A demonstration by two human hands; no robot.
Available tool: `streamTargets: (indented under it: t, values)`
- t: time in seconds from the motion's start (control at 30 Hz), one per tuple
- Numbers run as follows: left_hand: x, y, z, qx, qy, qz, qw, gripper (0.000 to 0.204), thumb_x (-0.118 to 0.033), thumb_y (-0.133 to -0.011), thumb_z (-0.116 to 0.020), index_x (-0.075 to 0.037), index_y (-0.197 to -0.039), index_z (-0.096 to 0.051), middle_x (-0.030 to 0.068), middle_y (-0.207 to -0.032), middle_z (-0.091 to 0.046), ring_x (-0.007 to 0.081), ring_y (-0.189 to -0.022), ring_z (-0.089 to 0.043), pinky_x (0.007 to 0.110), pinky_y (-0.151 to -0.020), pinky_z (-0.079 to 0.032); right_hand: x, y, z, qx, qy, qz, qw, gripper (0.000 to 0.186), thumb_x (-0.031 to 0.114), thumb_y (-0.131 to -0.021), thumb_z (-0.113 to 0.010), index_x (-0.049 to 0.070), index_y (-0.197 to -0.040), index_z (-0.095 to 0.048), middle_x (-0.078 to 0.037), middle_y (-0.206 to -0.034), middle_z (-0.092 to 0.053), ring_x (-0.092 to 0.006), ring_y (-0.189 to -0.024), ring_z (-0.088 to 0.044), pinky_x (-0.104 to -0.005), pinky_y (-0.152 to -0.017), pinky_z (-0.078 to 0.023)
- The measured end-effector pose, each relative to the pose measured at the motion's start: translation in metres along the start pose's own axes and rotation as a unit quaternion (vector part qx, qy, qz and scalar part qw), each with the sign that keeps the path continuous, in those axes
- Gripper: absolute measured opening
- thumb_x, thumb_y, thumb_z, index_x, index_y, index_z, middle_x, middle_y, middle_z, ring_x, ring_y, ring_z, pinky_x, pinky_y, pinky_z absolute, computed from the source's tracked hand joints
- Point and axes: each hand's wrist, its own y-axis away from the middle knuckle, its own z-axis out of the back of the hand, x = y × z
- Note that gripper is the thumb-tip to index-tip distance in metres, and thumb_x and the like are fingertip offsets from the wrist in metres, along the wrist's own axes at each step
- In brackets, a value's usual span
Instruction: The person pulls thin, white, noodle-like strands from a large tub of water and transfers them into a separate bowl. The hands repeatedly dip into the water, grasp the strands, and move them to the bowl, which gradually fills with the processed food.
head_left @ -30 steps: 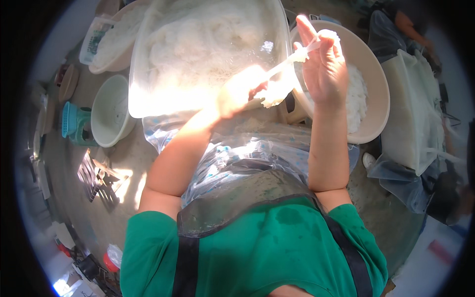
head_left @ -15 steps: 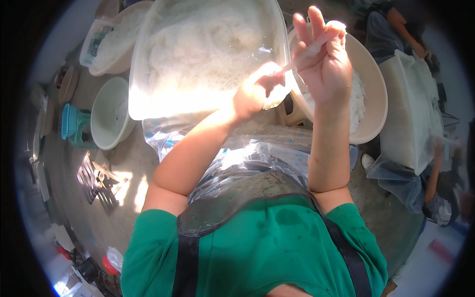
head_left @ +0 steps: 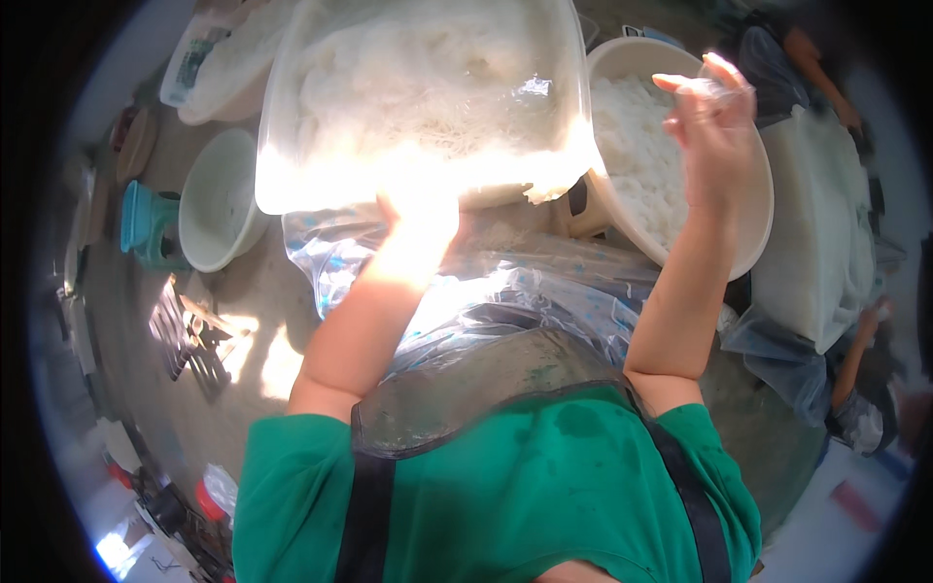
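A large clear plastic tub [head_left: 292, 146] filled with white noodles [head_left: 428, 78] stands in front of me, its near edge washed out by sunlight. My left hand [head_left: 420, 212] rests at that near edge, so overexposed that its fingers cannot be made out. My right hand [head_left: 709, 126], in what looks like a thin clear glove, is raised with fingers apart over a round beige basin [head_left: 748, 243] that also holds white noodles [head_left: 632, 146]. I see nothing in the right hand. A clear plastic sheet [head_left: 505, 291] covers my lap under both forearms.
An empty white bowl [head_left: 219, 199] and a teal stool [head_left: 146, 223] stand at the left. A tall white bundle [head_left: 816, 223] sits right of the basin. Another person's arm [head_left: 855, 360] shows at the right, and a further person [head_left: 807, 49] at the top right.
My hands, which held a noodle strand together near the basin, have parted. The left dropped to the tub's near edge, the right moved right with fingers spread. The strand is no longer visible.
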Motion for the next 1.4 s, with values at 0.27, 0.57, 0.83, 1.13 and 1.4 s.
streamTargets:
  t: [0.27,0.57,0.83,1.13,1.4]
  values:
    - [0.0,0.045,-0.102,0.03,0.822,0.315,0.473,0.021,-0.024,-0.093,-0.049,-0.007,-0.102,-0.055,0.0063,-0.088,-0.06,0.0167,-0.072,-0.055,0.029,-0.08,-0.047,-0.062,0.037,-0.048,0.051,0.031,-0.017,0.998,0.042,-0.004,-0.08,-0.052,0.005,-0.121,-0.047,-0.009,-0.111,-0.059,-0.0131,-0.086,-0.059,-0.025,-0.077,-0.047]
    - [0.017,0.012,0.073,-0.004,0.777,0.029,0.629,0.017,-0.026,-0.093,-0.048,-0.009,-0.092,-0.053,-0.0038,-0.068,-0.046,0.0045,-0.056,-0.042,0.018,-0.049,-0.035,-0.048,0.022,-0.094,0.377,0.174,-0.079,0.906,0.047,0.001,-0.076,-0.057,0.009,-0.122,-0.051,-0.008,-0.103,-0.063,-0.0144,-0.073,-0.061,-0.03,-0.073,-0.048]
    - [0.15,-0.033,0.134,-0.375,0.744,0.083,0.547,0.025,-0.024,-0.096,-0.043,-0.011,-0.075,-0.046,-0.002,-0.062,-0.038,0.0084,-0.052,-0.035,0.022,-0.046,-0.03,0.005,-0.065,-0.08,-0.031,0.162,0.097,0.981,0.016,0.001,-0.083,-0.052,0.005,-0.09,-0.065,-0.002,-0.072,-0.061,-0.0097,-0.068,-0.059,-0.0219,-0.062,-0.048]
    - [0.123,-0.041,-0.076,-0.212,0.327,0.245,0.888,0.022,-0.026,-0.091,-0.05,-0.006,-0.083,-0.054,0.0146,-0.075,-0.06,0.0311,-0.065,-0.059,0.039,-0.059,-0.048,-0.072,-0.09,-0.108,0.292,0.537,0.132,0.78,0.021,0.009,-0.077,-0.061,0.013,-0.098,-0.065,-0.008,-0.097,-0.063,-0.0255,-0.084,-0.061,-0.0328,-0.075,-0.049]
    - [0.114,-0.036,-0.061,-0.303,0.231,0.19,0.905,0.017,-0.02,-0.087,-0.057,-0.005,-0.08,-0.053,0.0134,-0.07,-0.061,0.0305,-0.066,-0.061,0.04,-0.054,-0.049,-0.163,-0.065,-0.148,0.572,0.582,-0.074,0.574,0.013,0.017,-0.074,-0.066,0.014,-0.087,-0.068,-0.009,-0.089,-0.065,-0.026,-0.08,-0.06,-0.0356,-0.07,-0.047]
